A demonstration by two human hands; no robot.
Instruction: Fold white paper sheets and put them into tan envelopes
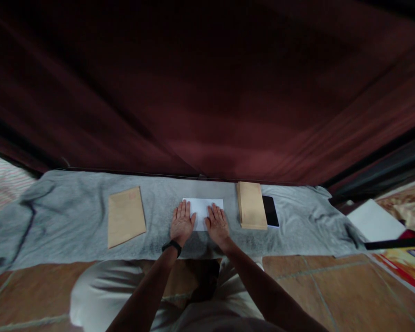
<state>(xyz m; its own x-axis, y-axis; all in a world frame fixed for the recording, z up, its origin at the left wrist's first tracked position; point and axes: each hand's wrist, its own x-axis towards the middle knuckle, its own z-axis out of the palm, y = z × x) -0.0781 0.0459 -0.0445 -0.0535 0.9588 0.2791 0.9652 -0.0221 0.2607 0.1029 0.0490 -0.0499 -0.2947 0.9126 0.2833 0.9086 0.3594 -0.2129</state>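
A white sheet of paper [203,208] lies on a grey cloth [72,221] spread on the floor. My left hand [182,222] rests flat on the paper's left part, fingers stretched out. My right hand [217,222] lies flat on its right part, fingers also stretched out. Neither hand grips anything. A black band sits on my left wrist. A single brown envelope [126,216] lies to the left of my hands. A stack of brown envelopes [251,204] lies to the right.
A dark phone [270,210] lies beside the envelope stack. A dark red curtain [207,92] hangs behind the cloth. Brown floor tiles [332,286] run in front. A white sheet [375,221] and colourful printed material [406,267] lie at the right.
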